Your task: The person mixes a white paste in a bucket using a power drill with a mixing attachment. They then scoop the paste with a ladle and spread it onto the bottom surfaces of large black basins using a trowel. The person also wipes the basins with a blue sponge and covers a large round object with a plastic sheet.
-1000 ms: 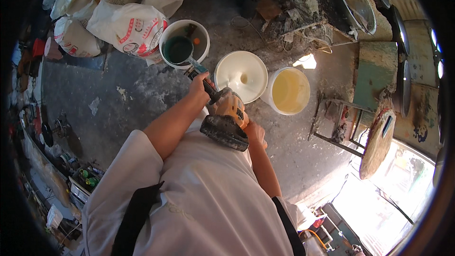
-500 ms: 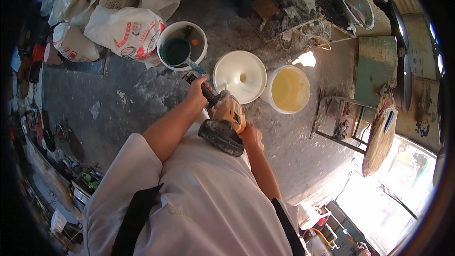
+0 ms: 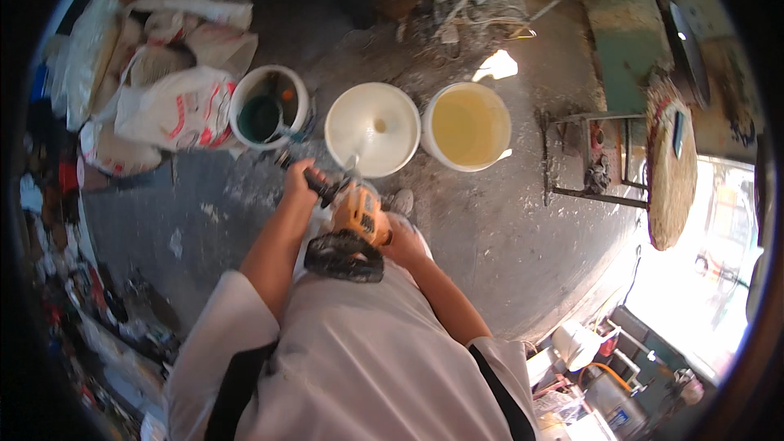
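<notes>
I hold an orange power mixer (image 3: pixel 357 214), like a large drill with a dusty black base, in front of my body. My left hand (image 3: pixel 301 185) is wrapped round its black side handle. Against the body's right side, my right hand (image 3: pixel 403 242) is closed on its grip, which is mostly hidden. The mixer's front end points over the near rim of a white bucket (image 3: pixel 329 145). In that bucket, cream-coloured liquid (image 3: pixel 355 118) has a small round hollow near its middle. Whatever part of the mixer reaches below the surface is hidden.
A bucket (image 3: pixel 236 105) to the left holds a dark green scoop (image 3: pixel 260 119) and something orange. Right of the middle stands a bucket (image 3: pixel 508 126) of yellow liquid. White sacks (image 3: pixel 167 110) lie far left, a metal frame (image 3: pixel 600 193) stands right, and clutter lines the left side.
The whole view has shifted with my head, so the buckets and mixer appear further left. Both hands keep their hold on the mixer, still at the middle bucket.
</notes>
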Available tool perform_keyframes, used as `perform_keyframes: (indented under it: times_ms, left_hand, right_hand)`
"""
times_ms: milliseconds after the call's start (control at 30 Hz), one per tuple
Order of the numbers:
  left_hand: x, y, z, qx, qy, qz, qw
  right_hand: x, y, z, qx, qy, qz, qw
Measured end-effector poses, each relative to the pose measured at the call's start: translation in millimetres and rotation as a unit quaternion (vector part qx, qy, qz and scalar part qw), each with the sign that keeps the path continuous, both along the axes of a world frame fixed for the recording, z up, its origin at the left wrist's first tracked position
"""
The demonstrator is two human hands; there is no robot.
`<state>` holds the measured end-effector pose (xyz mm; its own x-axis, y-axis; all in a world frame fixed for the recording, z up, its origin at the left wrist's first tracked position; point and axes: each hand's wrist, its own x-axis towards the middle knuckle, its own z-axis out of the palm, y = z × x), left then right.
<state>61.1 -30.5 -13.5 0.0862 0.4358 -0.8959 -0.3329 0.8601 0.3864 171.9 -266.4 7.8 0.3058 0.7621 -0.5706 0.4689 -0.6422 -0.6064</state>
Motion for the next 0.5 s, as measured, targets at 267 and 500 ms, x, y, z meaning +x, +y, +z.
perform_keyframes:
  times_ms: [267,500]
  left_hand:
    - [3.6,-21.9,-21.6,0.034,-0.015,-0.018,0.999]
    - [18.7,-19.9,-30.5,0.034,-0.003,-0.071,0.997]
  right_hand:
    - [73.8,-149.6,-18.2,-0.182,-0.041,-0.096,0.978]
    - [27.4,-356.4,-43.9,-0.458,0.025,-0.14,0.878]
